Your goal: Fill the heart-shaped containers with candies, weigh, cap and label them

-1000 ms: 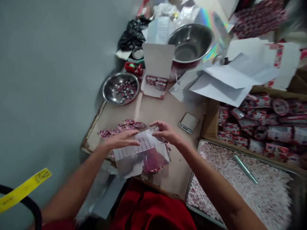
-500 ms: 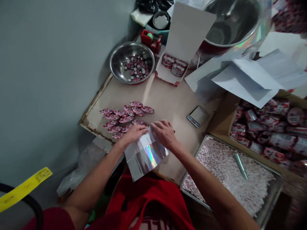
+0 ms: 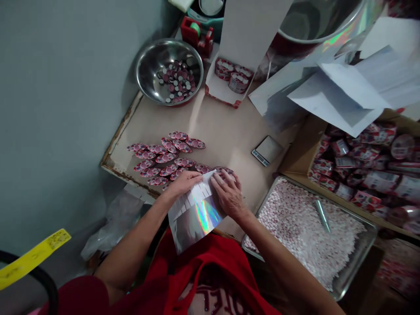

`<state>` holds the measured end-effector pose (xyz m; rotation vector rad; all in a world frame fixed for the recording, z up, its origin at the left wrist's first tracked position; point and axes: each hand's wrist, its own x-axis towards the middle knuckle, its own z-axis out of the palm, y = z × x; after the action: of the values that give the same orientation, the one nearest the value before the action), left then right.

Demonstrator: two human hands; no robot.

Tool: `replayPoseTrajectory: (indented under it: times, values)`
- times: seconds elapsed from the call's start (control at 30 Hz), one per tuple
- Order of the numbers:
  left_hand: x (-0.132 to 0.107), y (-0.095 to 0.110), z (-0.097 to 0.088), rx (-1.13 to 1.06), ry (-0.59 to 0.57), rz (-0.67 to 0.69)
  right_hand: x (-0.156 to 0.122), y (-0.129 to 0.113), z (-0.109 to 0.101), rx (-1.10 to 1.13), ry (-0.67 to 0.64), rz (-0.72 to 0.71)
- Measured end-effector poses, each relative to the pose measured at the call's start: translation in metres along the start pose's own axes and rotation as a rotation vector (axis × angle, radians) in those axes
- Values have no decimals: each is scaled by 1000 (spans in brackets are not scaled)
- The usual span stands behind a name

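A shiny holographic sheet with small cut strips along its top lies at the near edge of the worn table. My left hand pinches the sheet's upper left edge. Fingers of my right hand press together on its upper right corner. Just beyond my hands, several pink oval stickers lie in rows on the table.
A steel bowl of small round pieces and an open white box stand at the back. A small scale lies right of the stickers. At right are a metal tray of tiny pieces, a carton of packets and loose white sheets.
The view has tilted down and closer to the table. My hands lowered the sheet from the air onto the table's near edge and keep hold of its top.
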<state>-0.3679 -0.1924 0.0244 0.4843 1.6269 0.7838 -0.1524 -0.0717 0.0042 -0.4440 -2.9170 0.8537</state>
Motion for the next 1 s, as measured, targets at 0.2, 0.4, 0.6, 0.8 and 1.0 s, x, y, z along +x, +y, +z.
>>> replayPoseTrajectory:
  times: [0.2, 0.4, 0.6, 0.8, 1.0]
  values:
    - [4, 11, 12, 320, 125, 133, 13, 7, -10, 193, 202, 195]
    - [6, 9, 16, 294, 109, 146, 38, 20, 3, 925, 173, 588]
    - [7, 12, 23, 399, 128, 144, 40, 23, 6, 917, 170, 693]
    - [14, 19, 37, 470, 186, 100, 38, 26, 4, 798, 77, 711]
    - [21, 25, 41, 516, 150, 27, 26, 23, -5, -19, 149, 197]
